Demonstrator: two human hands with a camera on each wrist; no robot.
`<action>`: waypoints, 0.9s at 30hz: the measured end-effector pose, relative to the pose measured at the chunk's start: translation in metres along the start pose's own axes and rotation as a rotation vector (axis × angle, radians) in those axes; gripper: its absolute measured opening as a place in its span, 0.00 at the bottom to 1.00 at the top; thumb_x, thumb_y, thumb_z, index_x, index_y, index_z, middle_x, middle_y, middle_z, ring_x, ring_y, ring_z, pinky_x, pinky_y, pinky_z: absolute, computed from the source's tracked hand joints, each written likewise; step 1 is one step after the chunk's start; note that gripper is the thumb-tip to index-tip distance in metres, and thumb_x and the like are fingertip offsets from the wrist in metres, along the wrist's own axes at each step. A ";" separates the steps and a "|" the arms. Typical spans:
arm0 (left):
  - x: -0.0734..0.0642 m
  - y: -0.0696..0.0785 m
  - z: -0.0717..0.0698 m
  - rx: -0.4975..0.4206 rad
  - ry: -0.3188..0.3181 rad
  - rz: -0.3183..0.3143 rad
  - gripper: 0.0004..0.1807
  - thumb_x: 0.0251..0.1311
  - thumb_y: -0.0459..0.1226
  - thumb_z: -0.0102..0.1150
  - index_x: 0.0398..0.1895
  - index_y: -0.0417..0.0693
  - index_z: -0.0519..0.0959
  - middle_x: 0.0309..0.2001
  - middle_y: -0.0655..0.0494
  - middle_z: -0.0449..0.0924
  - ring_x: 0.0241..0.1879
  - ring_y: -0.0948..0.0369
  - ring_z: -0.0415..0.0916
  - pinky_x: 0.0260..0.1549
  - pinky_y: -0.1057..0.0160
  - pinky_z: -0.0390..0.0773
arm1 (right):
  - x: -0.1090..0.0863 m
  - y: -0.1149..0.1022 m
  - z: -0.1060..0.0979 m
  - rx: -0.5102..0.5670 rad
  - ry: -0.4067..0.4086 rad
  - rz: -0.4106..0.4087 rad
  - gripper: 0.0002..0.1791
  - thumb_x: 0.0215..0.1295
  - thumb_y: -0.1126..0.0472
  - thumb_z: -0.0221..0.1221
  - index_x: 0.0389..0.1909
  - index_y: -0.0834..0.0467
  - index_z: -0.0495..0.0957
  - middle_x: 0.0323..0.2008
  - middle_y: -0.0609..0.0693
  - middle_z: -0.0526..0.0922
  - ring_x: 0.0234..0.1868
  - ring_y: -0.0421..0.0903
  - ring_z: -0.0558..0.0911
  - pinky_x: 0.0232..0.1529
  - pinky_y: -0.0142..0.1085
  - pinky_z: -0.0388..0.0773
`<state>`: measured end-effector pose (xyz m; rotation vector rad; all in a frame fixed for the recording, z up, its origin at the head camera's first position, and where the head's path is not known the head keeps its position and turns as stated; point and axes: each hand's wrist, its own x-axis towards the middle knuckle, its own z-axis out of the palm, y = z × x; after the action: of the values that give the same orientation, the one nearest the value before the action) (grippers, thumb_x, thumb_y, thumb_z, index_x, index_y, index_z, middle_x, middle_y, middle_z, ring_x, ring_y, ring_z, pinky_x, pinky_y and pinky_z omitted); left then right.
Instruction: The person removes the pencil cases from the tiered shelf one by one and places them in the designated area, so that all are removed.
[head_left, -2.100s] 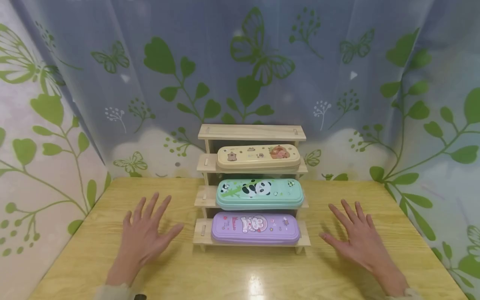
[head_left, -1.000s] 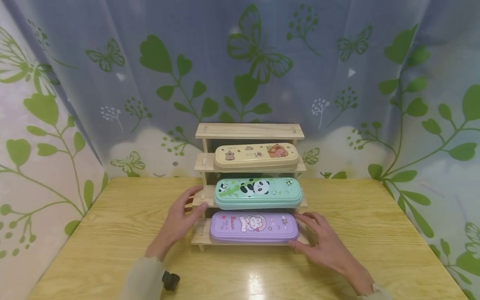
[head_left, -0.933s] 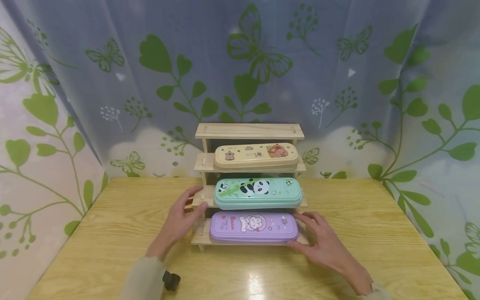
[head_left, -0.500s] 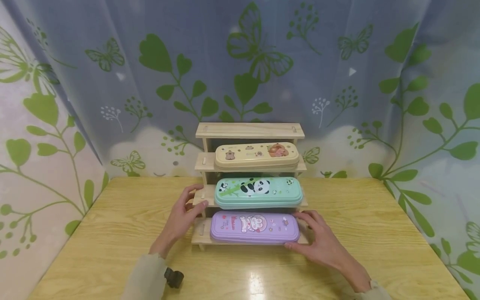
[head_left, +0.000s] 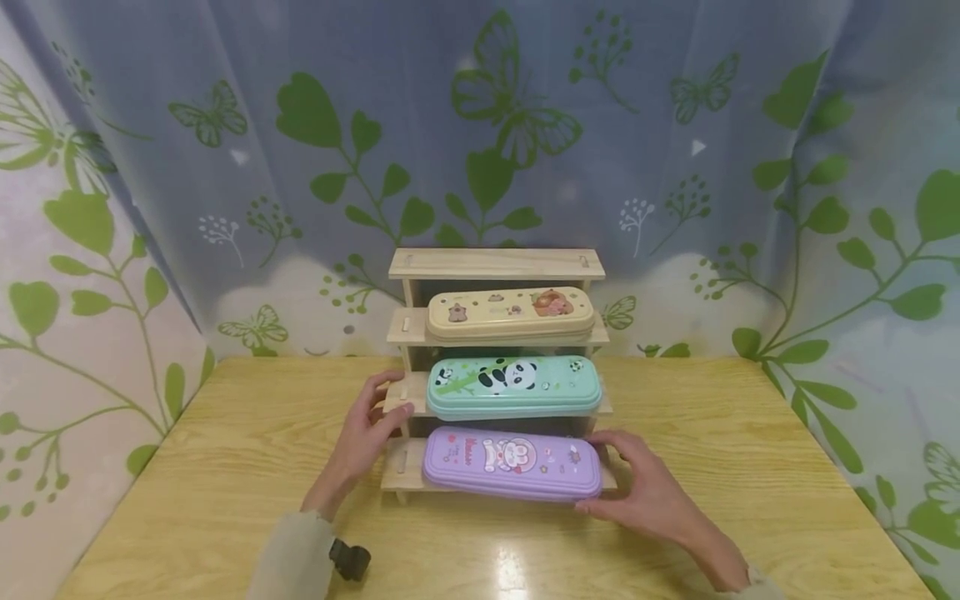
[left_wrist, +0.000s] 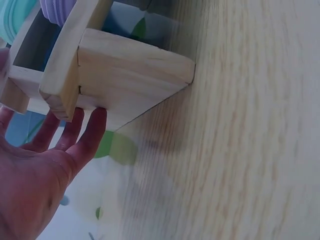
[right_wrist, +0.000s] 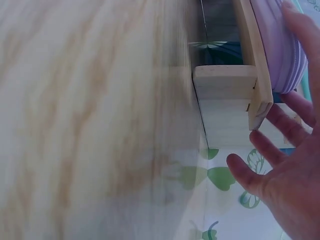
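Note:
A stepped wooden display rack (head_left: 405, 329) stands on the table in the head view. My left hand (head_left: 362, 437) grips the left end of its second shelf from the bottom, thumb in front and fingers behind. In the left wrist view, fingertips (left_wrist: 95, 120) touch the rack's side panel. On the lowest shelf lies a purple pencil case (head_left: 513, 463) with a rabbit picture, its right end swung out past the front edge. My right hand (head_left: 652, 492) holds that right end between thumb and fingers. In the right wrist view, some fingers (right_wrist: 245, 172) reach below the case, off it.
A mint panda pencil case (head_left: 517, 387) rests on the shelf above, and a cream pencil case (head_left: 510, 312) one shelf higher. The top shelf (head_left: 495, 263) is at the back. Patterned curtains (head_left: 360, 125) enclose the wooden table (head_left: 262, 417) behind and at both sides.
Both hands have come inward from the table's sides to the rack and purple case. The case's right end has since turned toward the front; the left hand has stayed on the rack.

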<state>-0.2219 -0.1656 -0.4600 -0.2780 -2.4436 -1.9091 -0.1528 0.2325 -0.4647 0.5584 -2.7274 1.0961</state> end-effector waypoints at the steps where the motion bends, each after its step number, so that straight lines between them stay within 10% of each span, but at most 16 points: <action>1: 0.000 -0.001 0.000 -0.013 0.001 -0.005 0.26 0.74 0.42 0.55 0.73 0.58 0.64 0.65 0.41 0.71 0.54 0.46 0.79 0.50 0.54 0.83 | 0.000 0.000 0.001 -0.011 -0.001 -0.009 0.47 0.40 0.39 0.80 0.63 0.53 0.76 0.60 0.51 0.79 0.63 0.58 0.77 0.61 0.63 0.75; 8: 0.000 -0.002 -0.001 -0.055 -0.003 -0.020 0.25 0.75 0.42 0.54 0.73 0.60 0.65 0.67 0.42 0.69 0.56 0.47 0.78 0.54 0.47 0.83 | 0.001 0.000 0.004 -0.015 -0.002 -0.005 0.46 0.40 0.41 0.81 0.63 0.50 0.76 0.61 0.50 0.78 0.64 0.57 0.75 0.62 0.65 0.73; 17: 0.002 -0.003 -0.005 -0.047 -0.006 -0.014 0.26 0.74 0.42 0.54 0.73 0.59 0.65 0.66 0.41 0.69 0.55 0.48 0.78 0.54 0.46 0.83 | -0.005 0.001 -0.013 0.129 -0.021 0.060 0.44 0.46 0.49 0.80 0.65 0.48 0.72 0.63 0.50 0.78 0.62 0.43 0.75 0.54 0.44 0.79; 27: 0.002 -0.006 -0.003 -0.077 -0.016 -0.021 0.26 0.75 0.43 0.53 0.73 0.60 0.65 0.68 0.41 0.69 0.57 0.46 0.78 0.55 0.44 0.82 | -0.011 0.020 -0.037 0.584 -0.057 -0.027 0.39 0.55 0.76 0.70 0.68 0.65 0.65 0.61 0.44 0.76 0.52 0.36 0.82 0.50 0.30 0.83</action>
<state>-0.2254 -0.1697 -0.4649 -0.2719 -2.3953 -2.0199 -0.1506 0.2744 -0.4531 0.6993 -2.4060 1.9041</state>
